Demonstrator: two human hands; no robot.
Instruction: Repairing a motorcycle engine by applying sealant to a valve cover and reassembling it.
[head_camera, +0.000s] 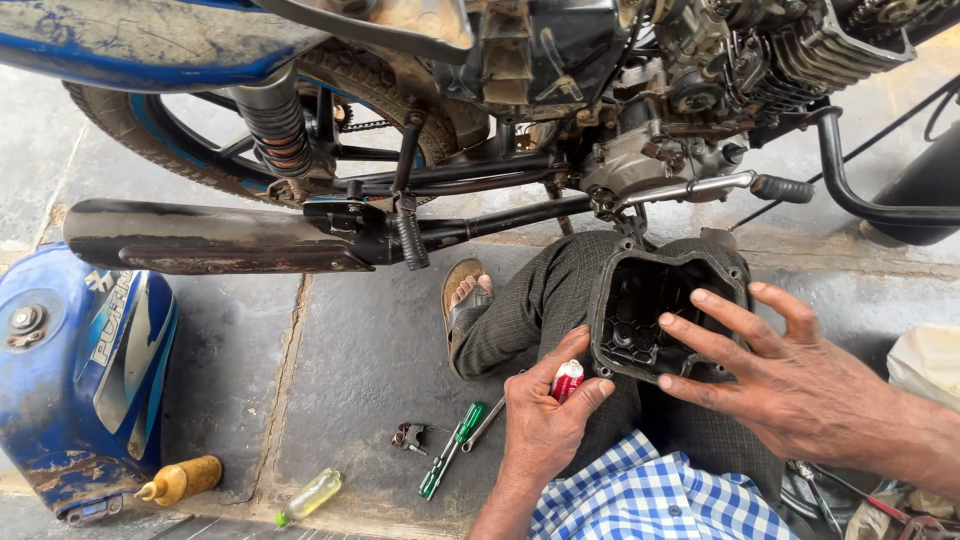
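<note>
A black metal engine cover (610, 310), hollow side up, rests on my knee. My right hand (790, 385) lies spread over its right side, fingers on the rim and reaching inside. My left hand (545, 420) grips a small red and white tube (567, 379) and holds it against the cover's lower left rim. I sit on the stone floor beside a motorcycle (520, 120), one sandalled foot (466, 290) stretched toward it.
A detached blue fuel tank (80, 380) lies at the left. On the floor near my left hand lie a green-handled screwdriver (452, 450), a small metal part (408, 436), a clear bottle (312, 494) and a yellow oil bottle (185, 479). The exhaust pipe (210, 238) runs low.
</note>
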